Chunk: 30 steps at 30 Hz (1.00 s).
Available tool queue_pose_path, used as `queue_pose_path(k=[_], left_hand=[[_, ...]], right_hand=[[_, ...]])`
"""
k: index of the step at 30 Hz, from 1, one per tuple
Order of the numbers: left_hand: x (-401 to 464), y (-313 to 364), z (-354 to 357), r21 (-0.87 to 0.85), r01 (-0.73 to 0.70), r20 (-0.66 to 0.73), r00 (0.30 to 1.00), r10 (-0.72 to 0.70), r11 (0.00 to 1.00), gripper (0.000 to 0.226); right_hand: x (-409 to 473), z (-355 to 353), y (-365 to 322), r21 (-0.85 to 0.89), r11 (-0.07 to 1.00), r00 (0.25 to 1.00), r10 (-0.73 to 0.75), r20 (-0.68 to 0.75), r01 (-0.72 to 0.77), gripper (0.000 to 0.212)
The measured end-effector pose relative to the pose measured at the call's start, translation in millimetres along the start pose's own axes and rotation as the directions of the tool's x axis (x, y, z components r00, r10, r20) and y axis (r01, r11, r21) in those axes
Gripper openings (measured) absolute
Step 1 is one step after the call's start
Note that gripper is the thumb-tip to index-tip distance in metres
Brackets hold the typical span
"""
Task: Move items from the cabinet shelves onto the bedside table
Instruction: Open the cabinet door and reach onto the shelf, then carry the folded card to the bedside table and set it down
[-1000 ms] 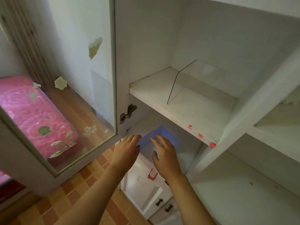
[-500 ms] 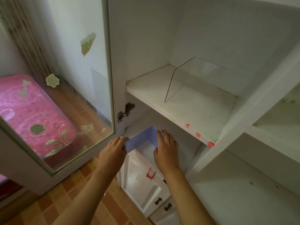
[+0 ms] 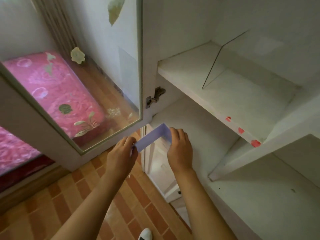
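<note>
At the front edge of the lower cabinet shelf [image 3: 199, 135], just below the open glass door [image 3: 97, 84], I hold a pale lilac box [image 3: 153, 136] between both hands. My left hand [image 3: 121, 153] grips its near-left corner, fingers [image 3: 129, 141] curled over the rim. My right hand [image 3: 180, 149] grips the far-right end, fingers [image 3: 174, 134] wrapped round the wall. Only two walls of the box show, meeting at a corner. Upper shelf [image 3: 233, 94] carries a clear divider [image 3: 223, 54].

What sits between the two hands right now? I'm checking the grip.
In the head view, a bent purple sheet spans from the left hand to the right hand; both hold its ends.
</note>
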State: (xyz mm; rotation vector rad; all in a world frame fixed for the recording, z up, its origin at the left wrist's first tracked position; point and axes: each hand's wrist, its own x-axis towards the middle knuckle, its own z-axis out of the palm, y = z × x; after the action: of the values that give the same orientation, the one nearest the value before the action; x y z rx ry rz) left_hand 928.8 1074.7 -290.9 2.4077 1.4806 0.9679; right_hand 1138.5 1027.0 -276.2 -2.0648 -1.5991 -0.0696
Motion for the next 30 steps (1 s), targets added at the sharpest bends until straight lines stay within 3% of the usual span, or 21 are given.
queue_pose_path(k=[13, 17, 21, 30], left_hand=[[-81, -35, -72, 0.005, 0.247, 0.072, 0.966, -0.246, 0.969, 0.017], [-123, -61, -109, -0.030, 0.257, 0.019, 0.966, -0.257, 0.966, 0.022], [-180, -89, -156, -0.062, 0.280, -0.050, 0.958, -0.283, 0.958, 0.009], [-306, -158, -276, -0.064, 0.455, -0.218, 0.862, -0.457, 0.888, 0.014]], right_hand=[[-62, 2, -87, 0.084, 0.995, 0.998, -0.051, 0.023, 0.049, 0.058], [-89, 5, -134, 0.121, 0.989, 0.996, -0.090, 0.022, 0.086, 0.060], [-131, 9, -191, 0.195, 0.967, 0.985, -0.169, 0.020, 0.161, 0.060], [-225, 18, -338, 0.257, 0.900, 0.920, -0.384, 0.084, 0.352, 0.053]])
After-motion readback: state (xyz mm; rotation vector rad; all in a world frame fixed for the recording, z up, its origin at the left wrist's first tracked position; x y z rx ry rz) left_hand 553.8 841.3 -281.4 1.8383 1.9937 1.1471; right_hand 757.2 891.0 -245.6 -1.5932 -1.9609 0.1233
